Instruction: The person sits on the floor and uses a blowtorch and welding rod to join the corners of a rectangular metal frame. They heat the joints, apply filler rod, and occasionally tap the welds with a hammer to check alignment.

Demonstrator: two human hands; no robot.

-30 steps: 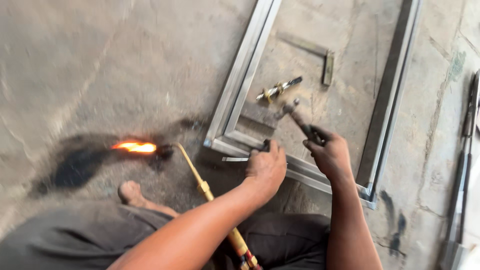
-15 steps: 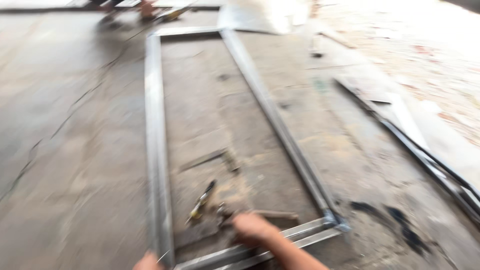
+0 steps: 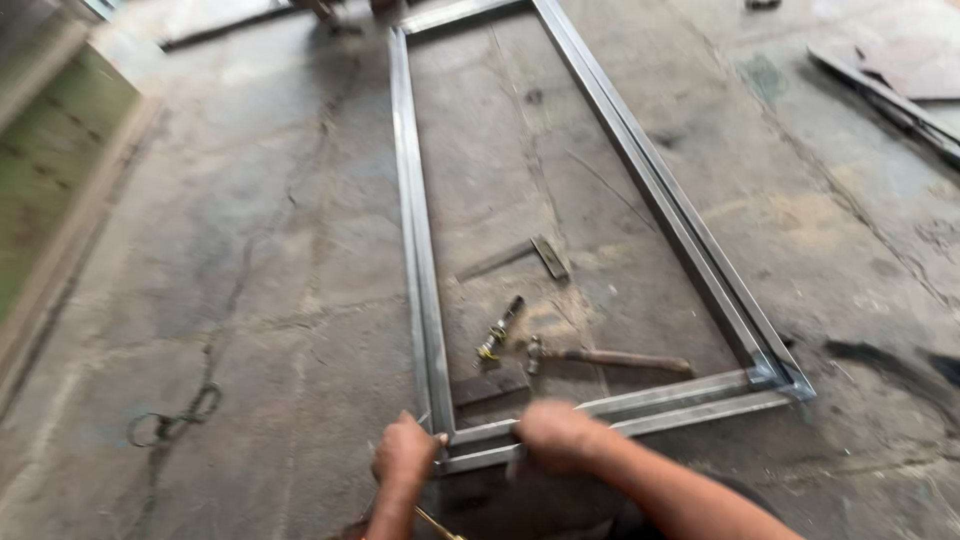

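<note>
Both of my hands sit at the near end of a long rectangular steel frame (image 3: 415, 270) that lies flat on the concrete floor (image 3: 250, 250). My left hand (image 3: 405, 455) is curled at the near left corner of the frame, fingers bent against the metal there — whether it pinches something small I cannot tell. My right hand (image 3: 560, 435) lies on the near cross rail just to the right of that corner; it is blurred, so how tightly the fingers close on the rail I cannot tell either. A thin yellowish rod (image 3: 440, 523) pokes out below my left wrist, nearer to me than the frame.

Just inside the near rail, a dark flat piece of metal (image 3: 488, 385) lies on the floor beside the left corner. A little further in lies a hammer (image 3: 605, 357) with a brown handle, its head pointing toward the left rail. Next to the hammer's head sits a small brass-tipped tool (image 3: 498, 330), slanted. Beyond these, still inside the frame, a steel square (image 3: 535, 256) rests at an angle.

Outside the frame's left rail, a loop of dark cord (image 3: 175, 420) lies on the floor. Past the far right side — well apart from the frame — are flat metal strips and sheets (image 3: 890, 85).
</note>
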